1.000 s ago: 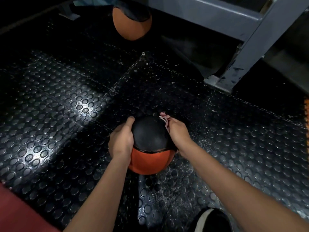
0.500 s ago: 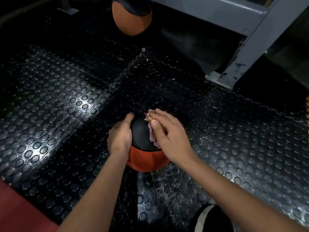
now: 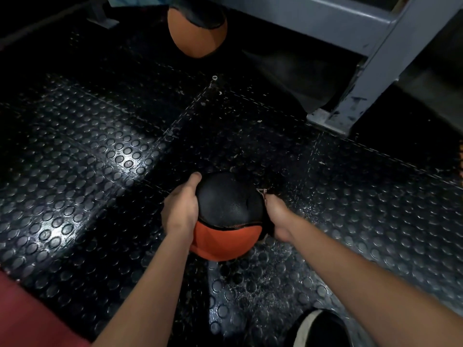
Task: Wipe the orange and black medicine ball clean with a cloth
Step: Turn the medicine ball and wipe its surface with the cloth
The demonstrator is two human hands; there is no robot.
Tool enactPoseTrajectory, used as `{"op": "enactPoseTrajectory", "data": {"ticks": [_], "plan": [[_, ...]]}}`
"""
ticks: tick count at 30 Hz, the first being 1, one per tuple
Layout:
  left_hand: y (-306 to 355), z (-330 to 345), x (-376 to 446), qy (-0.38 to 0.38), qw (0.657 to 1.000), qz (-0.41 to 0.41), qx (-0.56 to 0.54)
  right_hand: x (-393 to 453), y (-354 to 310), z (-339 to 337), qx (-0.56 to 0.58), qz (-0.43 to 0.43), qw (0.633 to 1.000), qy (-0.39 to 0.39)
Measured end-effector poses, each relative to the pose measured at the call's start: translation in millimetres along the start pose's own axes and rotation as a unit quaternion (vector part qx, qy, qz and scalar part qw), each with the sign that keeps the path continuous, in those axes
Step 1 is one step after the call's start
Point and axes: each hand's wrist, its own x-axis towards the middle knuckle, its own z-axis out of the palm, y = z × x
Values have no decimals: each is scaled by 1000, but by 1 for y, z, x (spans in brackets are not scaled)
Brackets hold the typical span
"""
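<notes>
An orange and black medicine ball (image 3: pixel 226 216) sits on the studded black floor, black half up, orange half toward me. My left hand (image 3: pixel 181 209) grips its left side, thumb stretched over the top edge. My right hand (image 3: pixel 276 217) is pressed against the ball's right side, with a small pale cloth (image 3: pixel 262 194) between hand and ball; only a corner of the cloth shows above the fingers. The fingers of both hands are mostly hidden behind the ball.
A second orange and black ball (image 3: pixel 196 31) lies at the far top centre. A grey metal frame leg (image 3: pixel 350 106) with a foot plate stands at upper right. My shoe (image 3: pixel 318 329) is at the bottom, a red surface (image 3: pixel 30 316) at bottom left.
My right hand with the cloth swept from the ball's right side over its black top and has come back down to the right side. The left hand kept its grip.
</notes>
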Motion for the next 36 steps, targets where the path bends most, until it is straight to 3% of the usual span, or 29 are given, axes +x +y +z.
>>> {"op": "enactPoseTrajectory", "data": {"ticks": [2, 5, 9, 11, 13, 16, 19, 22, 25, 28, 30, 33, 36], "plan": [[0, -1, 2, -2, 1000, -15, -20, 0, 1, 6, 36, -14, 999, 19], [-3, -5, 9, -11, 998, -40, -40, -18, -3, 17, -3, -141, 988, 54], [-8, -9, 14, -24, 997, -46, -57, -52, 5, 23, -76, -365, 927, 47], [-11, -10, 15, -30, 997, -46, -59, -47, 14, 21, -126, -408, 903, 53], [-11, -10, 15, -32, 997, -41, -59, -33, 23, 19, -58, -347, 934, 62], [-11, -10, 15, -30, 998, -38, -50, -16, 33, 13, 38, -151, 986, 65], [-8, -10, 13, -35, 997, -46, -48, -13, 37, 7, 64, 13, 998, 21], [-7, -10, 12, -30, 997, -48, -54, -18, 24, 12, 88, -1, 995, 45], [-8, -11, 14, -19, 996, -51, -71, -33, 4, 20, 87, -123, 988, 34], [-9, -12, 13, -11, 995, -52, -80, -49, -11, 31, 2, -271, 963, -1], [-10, -12, 13, -7, 995, -57, -82, -51, -15, 35, -104, -336, 936, 15], [-10, -10, 9, -6, 995, -54, -81, -43, -13, 33, -101, -342, 934, 24], [-4, -6, -1, -1, 998, -38, -58, -35, -16, 26, -33, -234, 970, 47]]}}
